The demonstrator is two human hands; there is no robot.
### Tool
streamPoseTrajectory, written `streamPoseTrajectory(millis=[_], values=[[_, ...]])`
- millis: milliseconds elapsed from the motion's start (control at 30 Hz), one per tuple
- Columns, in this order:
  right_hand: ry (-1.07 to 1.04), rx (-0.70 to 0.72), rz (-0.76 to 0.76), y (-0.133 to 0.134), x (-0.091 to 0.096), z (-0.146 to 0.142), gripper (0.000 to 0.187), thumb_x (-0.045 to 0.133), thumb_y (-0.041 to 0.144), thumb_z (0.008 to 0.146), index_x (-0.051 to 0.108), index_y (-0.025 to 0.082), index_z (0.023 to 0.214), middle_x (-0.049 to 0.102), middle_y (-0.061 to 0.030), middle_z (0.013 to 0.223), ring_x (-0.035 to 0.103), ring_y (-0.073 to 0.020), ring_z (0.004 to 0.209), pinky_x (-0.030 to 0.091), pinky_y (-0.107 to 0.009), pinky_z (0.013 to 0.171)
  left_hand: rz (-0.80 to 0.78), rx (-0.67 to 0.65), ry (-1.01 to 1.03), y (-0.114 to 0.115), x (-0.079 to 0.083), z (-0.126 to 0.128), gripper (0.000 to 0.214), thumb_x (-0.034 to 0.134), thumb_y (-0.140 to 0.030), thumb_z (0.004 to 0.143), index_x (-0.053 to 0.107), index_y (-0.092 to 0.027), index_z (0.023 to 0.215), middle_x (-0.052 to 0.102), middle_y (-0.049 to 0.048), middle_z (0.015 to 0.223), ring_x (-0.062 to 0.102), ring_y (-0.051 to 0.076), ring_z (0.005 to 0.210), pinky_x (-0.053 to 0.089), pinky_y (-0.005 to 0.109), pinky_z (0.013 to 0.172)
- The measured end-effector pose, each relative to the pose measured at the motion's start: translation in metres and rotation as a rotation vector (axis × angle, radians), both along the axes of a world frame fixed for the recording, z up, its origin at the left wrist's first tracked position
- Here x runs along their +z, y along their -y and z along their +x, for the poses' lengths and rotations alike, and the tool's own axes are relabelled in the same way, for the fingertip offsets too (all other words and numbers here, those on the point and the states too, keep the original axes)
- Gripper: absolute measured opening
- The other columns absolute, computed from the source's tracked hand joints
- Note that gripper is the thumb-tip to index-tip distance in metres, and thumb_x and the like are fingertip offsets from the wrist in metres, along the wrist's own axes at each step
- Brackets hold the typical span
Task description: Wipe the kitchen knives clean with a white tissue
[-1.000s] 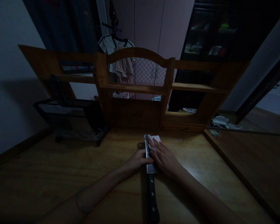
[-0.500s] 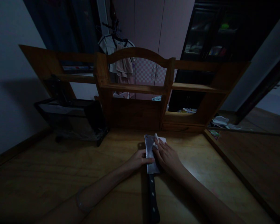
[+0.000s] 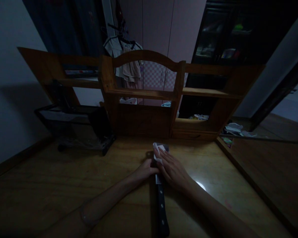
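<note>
Cleaver (image 3: 161,198) mid wooden tabletop (image 3: 64,175), handle (image 3: 163,211) near, blade (image 3: 158,179) far; L hand (image 3: 144,170) grips blade's left edge, prob. to steady it, w/ R hand (image 3: 175,171) holding white tissue (image 3: 158,161) pressed on blade's upper face

All dimly lit. Wooden shelf (image 3: 144,95) set along far edge of table (image 3: 39,185); wardrobe (image 3: 155,26) and dark cabinet (image 3: 201,79) seen behind; left edge flanked by pale wall (image 3: 12,102).

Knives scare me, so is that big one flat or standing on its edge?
Flat: the knife has its broad side facing up, under the white wipe and right hand.
</note>
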State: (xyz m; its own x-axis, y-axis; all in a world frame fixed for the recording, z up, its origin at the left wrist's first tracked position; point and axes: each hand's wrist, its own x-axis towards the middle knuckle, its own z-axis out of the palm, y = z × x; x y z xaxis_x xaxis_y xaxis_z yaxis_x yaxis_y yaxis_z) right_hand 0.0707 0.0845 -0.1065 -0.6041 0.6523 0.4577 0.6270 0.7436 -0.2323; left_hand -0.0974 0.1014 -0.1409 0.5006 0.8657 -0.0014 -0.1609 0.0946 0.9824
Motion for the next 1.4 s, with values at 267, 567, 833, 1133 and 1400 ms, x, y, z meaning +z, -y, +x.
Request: streamPoseTrajectory(millis=[267, 567, 833, 1133, 1400], values=[[0.042, -0.081, -0.032, -0.010, -0.010, 0.009, 0.046, 0.028, 0.028, 0.102, 0.028, 0.018, 0.147, 0.029, -0.0057, 0.150, 0.025, -0.0203, 0.139, 0.031, -0.043, 0.113, -0.105, -0.007, -0.028, 0.004, 0.008, -0.001, 0.032, 0.075, -0.022, 0.067, 0.068, -0.010, 0.096, 0.071, 0.0092, 0.093, 0.065, 0.022, 0.086, 0.047, 0.033, 0.082], [0.074, -0.211, 0.030, -0.011, -0.012, 0.012, 0.041, 0.027, 0.028, 0.102, 0.044, 0.017, 0.138, 0.042, -0.0079, 0.144, 0.038, -0.0192, 0.134, 0.034, -0.038, 0.111, -0.120, -0.012, -0.028, 0.002, 0.005, -0.001, 0.036, 0.078, -0.026, 0.066, 0.068, -0.009, 0.097, 0.071, 0.0105, 0.093, 0.067, 0.024, 0.086, 0.049, 0.035, 0.081], [0.182, -0.331, 0.050, -0.010, -0.012, 0.012, 0.043, 0.023, 0.028, 0.102, 0.051, 0.012, 0.130, 0.053, -0.0134, 0.134, 0.051, -0.0207, 0.123, 0.043, -0.034, 0.101, -0.127, -0.007, -0.034, 0.004, 0.007, -0.001, 0.038, 0.079, -0.028, 0.066, 0.069, -0.010, 0.098, 0.071, 0.0101, 0.094, 0.067, 0.024, 0.085, 0.049, 0.035, 0.081], [0.159, -0.471, 0.066, -0.015, -0.008, 0.018, 0.042, 0.025, 0.026, 0.101, 0.052, 0.009, 0.128, 0.054, -0.0172, 0.132, 0.048, -0.0254, 0.125, 0.039, -0.041, 0.104, -0.145, -0.005, -0.016, 0.007, 0.014, 0.000, 0.035, 0.078, -0.027, 0.064, 0.069, -0.009, 0.093, 0.071, 0.0114, 0.091, 0.066, 0.022, 0.079, 0.049, 0.033, 0.077], [0.042, 0.034, 0.031, 0.002, 0.012, 0.001, 0.048, 0.028, 0.027, 0.101, 0.024, 0.021, 0.148, 0.024, -0.0043, 0.153, 0.022, -0.0193, 0.141, 0.027, -0.042, 0.115, -0.034, 0.037, -0.004, 0.003, 0.007, 0.000, 0.045, 0.071, -0.011, 0.063, 0.067, -0.012, 0.107, 0.069, 0.0088, 0.107, 0.061, 0.026, 0.100, 0.045, 0.033, 0.088]])
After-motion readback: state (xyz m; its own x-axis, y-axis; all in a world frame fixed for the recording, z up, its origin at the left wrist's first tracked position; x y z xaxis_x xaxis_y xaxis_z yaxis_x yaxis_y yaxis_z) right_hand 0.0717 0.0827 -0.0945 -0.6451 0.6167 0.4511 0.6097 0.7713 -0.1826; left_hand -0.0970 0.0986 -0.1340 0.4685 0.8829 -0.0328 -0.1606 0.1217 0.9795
